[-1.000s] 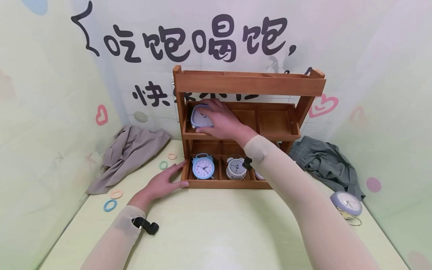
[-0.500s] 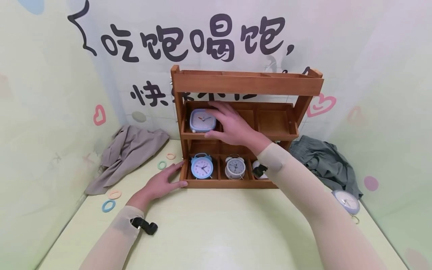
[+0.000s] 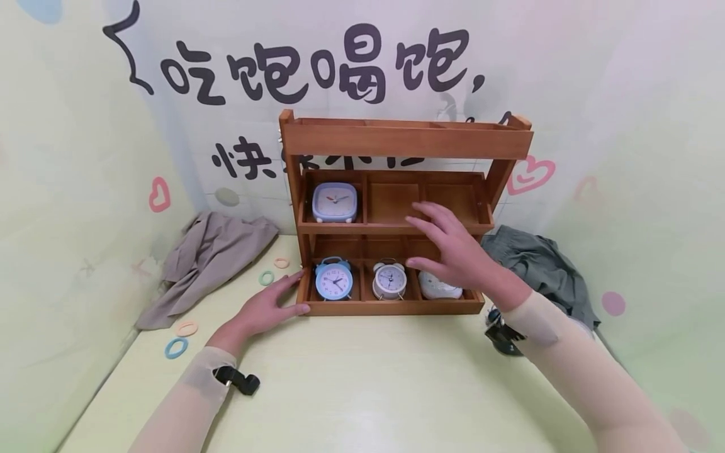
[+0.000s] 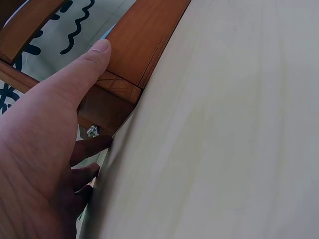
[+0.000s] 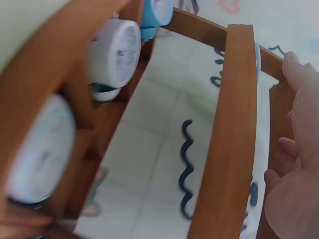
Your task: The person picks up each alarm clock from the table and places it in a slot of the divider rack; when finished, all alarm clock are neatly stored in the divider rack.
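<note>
- Right hand (image 3: 455, 251) has moved off the lilac square clock (image 3: 335, 202) and swung rightward; the clock, half covered by those fingers a second ago, now shows its whole face, while the left hand (image 3: 263, 311) stays at the rack's lower corner.
- The lilac clock stands upright in the left compartment of the wooden rack's (image 3: 408, 139) middle tier, on small pale feet.
- Right fingers are spread and hold nothing, before the rack's right half. Left thumb and fingers are parted around the corner, thumb on the front board; how hard they press, I cannot tell.
- The clock looks like light, stiff plastic, probably smooth and a little slippery, with a face cover that might crack if dropped. Rounded side edges seem the best hold, clear of face and feet.
- The rack looks rigid and heavier; its end posts or lower corners should suit a steadying hand.
- The top tier overhangs the clock and the front rail guards its base, so access is from the front.
- Below stand a blue twin-bell clock (image 3: 334, 280), a grey-white twin-bell clock (image 3: 389, 280) and a white clock (image 3: 438, 288).
- A taupe cloth (image 3: 209, 264) lies left, a dark grey cloth (image 3: 544, 270) right, partly behind the right arm.
</note>
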A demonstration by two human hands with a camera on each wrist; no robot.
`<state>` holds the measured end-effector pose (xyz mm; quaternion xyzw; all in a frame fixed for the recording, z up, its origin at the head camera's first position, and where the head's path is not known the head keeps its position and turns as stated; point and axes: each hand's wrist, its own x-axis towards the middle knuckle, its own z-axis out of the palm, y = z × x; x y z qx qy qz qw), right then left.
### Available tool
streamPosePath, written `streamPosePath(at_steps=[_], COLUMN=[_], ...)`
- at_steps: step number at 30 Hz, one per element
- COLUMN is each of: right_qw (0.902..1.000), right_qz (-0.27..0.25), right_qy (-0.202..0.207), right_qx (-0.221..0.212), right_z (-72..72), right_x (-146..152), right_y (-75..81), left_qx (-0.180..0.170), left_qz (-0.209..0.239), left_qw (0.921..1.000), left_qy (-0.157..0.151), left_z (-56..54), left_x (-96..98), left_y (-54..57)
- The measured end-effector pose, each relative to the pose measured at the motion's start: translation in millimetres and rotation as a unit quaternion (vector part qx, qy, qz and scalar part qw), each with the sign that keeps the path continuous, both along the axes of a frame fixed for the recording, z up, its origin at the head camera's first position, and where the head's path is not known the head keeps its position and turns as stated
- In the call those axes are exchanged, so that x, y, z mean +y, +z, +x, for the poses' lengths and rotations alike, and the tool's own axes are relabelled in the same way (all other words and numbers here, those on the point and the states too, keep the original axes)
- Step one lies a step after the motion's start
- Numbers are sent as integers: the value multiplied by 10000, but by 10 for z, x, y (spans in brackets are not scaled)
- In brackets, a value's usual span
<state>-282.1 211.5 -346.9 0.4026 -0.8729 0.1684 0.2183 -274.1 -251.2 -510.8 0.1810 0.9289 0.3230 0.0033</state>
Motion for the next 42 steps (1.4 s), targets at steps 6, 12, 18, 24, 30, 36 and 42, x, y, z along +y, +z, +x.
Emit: streamPosePath(at_steps=[6,12,18,24,30,36,42], right_qw=[9993,9975,9887,9861,9749,9559,9628], right_qz=[15,40,-104,-77,-30,87,153], right_qy=[-363,-668,-1006,-1013,-1154,-1292,-1206], right_qx=[-110,-246,-1109,-1316,-1902,-2636,-2412], right_z=[280,581,787,900,966,971,996], right_x=[449,880,1238,1464,1615,1708,1730], right_y=[-242,-469,-684,-906,-1042,-1133,-1151], left_qx=[40,57,103,71,20,0,-4], left_qz=[45,17,-7,4,12,14,21], left_qw=[10000,10000,9999,10000,10000,10000,10000], left_qy=[-24,-31,-59,-35,-26,4,-11], left_z=[2,-11,-44,-48,-44,-27,-12], left_x=[-8,6,3,-9,-8,-8,3], left_y=[-3,0,-16,-18,-15,-3,-3])
